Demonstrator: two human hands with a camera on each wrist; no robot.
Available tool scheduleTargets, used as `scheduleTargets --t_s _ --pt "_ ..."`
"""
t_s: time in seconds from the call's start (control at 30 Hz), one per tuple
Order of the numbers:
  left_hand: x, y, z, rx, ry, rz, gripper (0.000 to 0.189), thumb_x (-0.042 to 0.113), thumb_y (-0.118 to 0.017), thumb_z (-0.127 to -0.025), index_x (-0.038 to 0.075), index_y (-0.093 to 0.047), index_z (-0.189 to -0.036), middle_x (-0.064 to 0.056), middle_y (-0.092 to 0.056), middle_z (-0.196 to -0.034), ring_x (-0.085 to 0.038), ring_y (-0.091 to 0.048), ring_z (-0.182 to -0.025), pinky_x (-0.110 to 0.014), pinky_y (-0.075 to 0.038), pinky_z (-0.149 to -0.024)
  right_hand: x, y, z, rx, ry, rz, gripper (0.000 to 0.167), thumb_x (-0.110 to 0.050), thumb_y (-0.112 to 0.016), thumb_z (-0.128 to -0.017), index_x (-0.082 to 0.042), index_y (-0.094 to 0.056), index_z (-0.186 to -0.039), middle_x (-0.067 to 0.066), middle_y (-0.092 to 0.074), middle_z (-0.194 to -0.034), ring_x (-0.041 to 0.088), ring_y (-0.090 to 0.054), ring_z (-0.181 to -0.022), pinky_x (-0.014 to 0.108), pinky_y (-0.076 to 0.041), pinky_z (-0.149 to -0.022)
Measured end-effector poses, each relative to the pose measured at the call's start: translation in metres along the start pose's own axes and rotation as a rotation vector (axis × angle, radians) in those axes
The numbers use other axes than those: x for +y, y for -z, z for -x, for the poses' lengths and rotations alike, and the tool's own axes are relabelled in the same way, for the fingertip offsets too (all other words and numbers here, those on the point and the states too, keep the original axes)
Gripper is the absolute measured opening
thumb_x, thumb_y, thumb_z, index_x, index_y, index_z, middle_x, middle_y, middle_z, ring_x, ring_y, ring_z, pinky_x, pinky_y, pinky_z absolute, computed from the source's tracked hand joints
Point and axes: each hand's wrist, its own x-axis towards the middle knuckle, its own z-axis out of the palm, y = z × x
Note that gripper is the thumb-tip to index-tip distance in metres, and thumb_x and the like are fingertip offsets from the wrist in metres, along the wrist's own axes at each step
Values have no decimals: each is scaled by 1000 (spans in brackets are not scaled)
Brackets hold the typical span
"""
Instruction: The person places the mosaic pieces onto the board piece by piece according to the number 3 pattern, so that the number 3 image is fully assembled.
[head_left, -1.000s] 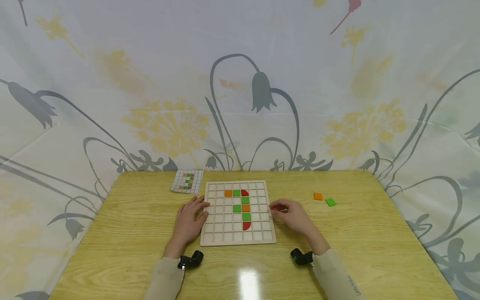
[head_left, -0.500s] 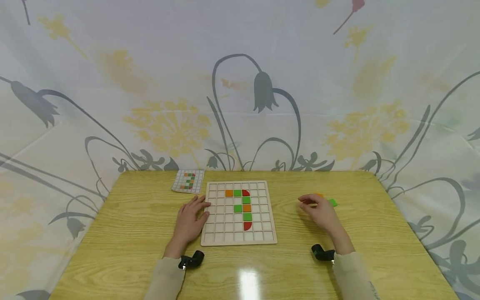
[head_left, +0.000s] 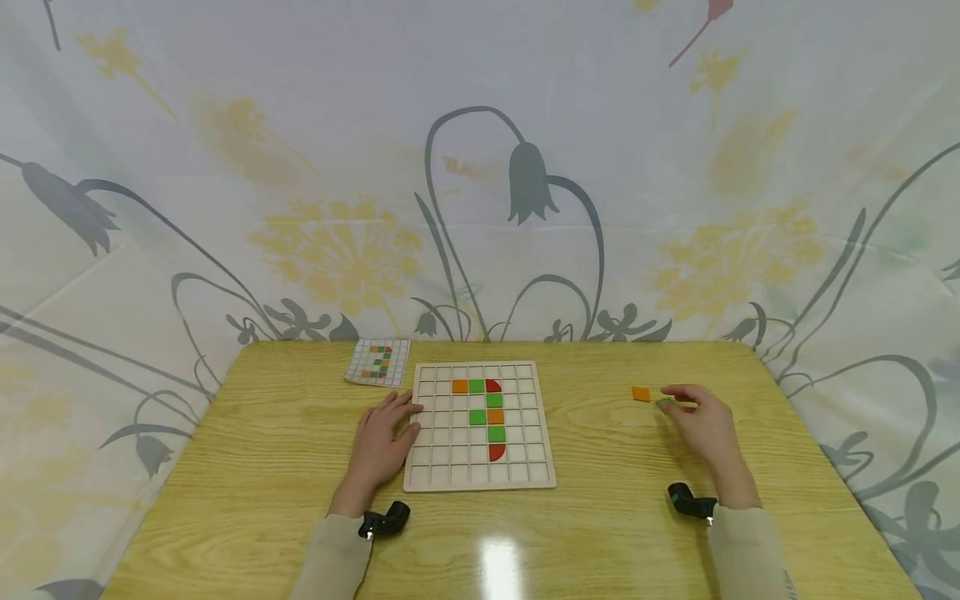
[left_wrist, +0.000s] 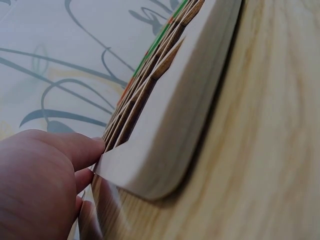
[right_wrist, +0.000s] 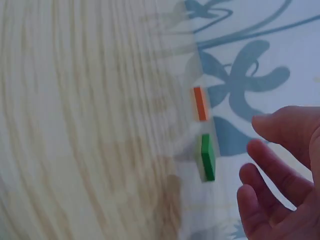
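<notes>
A pale wooden grid board [head_left: 516,452] bears several green, orange and red tiles laid in a bent line. My left hand [head_left: 382,446] rests at its left edge, with fingertips touching the rim; the left wrist view shows the thumb [left_wrist: 82,150] against the board's corner. Right of the board, my right hand [head_left: 705,425] hovers by a loose green tile [head_left: 664,403], which its fingers partly cover in the head view. In the right wrist view that green tile [right_wrist: 208,157] lies apart from the spread thumb and fingers. Beside it lies an orange tile [head_left: 641,394].
A paper card [head_left: 377,362] with a coloured grid pattern lies behind the board's left corner. The wooden table [head_left: 600,542] runs back to a flower-printed cloth [head_left: 480,250]. A black wrist device [head_left: 386,519] sits on each arm.
My right hand has moved right, from the board's right edge, past the orange tile, to the green one. The left hand stays at the board's left edge.
</notes>
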Motion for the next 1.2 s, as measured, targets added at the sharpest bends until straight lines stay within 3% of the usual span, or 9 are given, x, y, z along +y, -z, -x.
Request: scheduleTargets --t_s 0.33,0.57,0.9,1.2 --pt "0 -1 0 -8 8 9 29 18 -63 -98 10 -68 -125 -11 -50 -148 -36 -35 -142 -64 -18 -112 22 6 -1 -9 -73 12 40 -12 -64 -95 7 -59 -131 35 -46 -135 52 -50 -113 63 -42 -92" --pt "0 -2 -1 -21 23 21 29 20 -62 -99 12 -68 -126 -9 -49 -150 -34 -33 -144 -63 -15 -114 25 6 1 -48 -113 -13 48 -16 -67 -94 9 -55 -134 37 -42 -141 54 -37 -129 66 -32 -102" --pt "4 0 2 -5 7 26 28 17 -62 -99 10 -68 -125 -11 -49 -149 -37 -34 -143 -65 -16 -112 26 4 1 -74 -158 -54 56 -14 -70 -93 7 -51 -140 35 -38 -147 54 -32 -134 65 -29 -106" --pt "3 0 2 15 -6 27 28 16 -62 -98 9 -68 -125 -12 -50 -148 -38 -35 -141 -66 -17 -111 29 -2 -2 -54 -180 -96 49 -12 -67 -94 5 -54 -138 34 -39 -147 53 -32 -135 64 -28 -107"
